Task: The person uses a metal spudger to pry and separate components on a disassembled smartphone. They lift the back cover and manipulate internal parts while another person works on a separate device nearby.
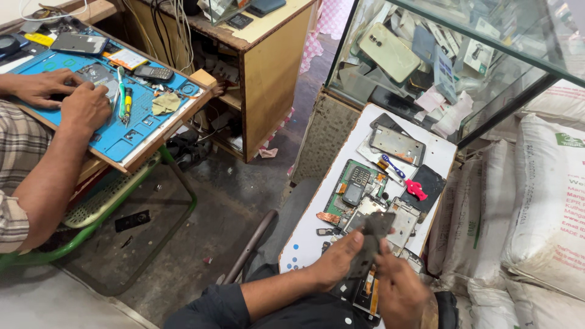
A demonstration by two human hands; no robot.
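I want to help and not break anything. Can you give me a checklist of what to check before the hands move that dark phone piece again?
1. Left hand has hold of the dark phone piece: ok, its fingers wrap the lower end.
2. Right hand steadies it too: ok, it touches the piece from below.
3. Piece clear of the keypad phone on the white board: ok, it is lifted nearer the body.
4. Piece undamaged: cannot tell, it is blurred.
5. Red tool within sight: ok, it lies by the black panel.
6. The other person's hands stay apart: ok, they work at the blue mat.
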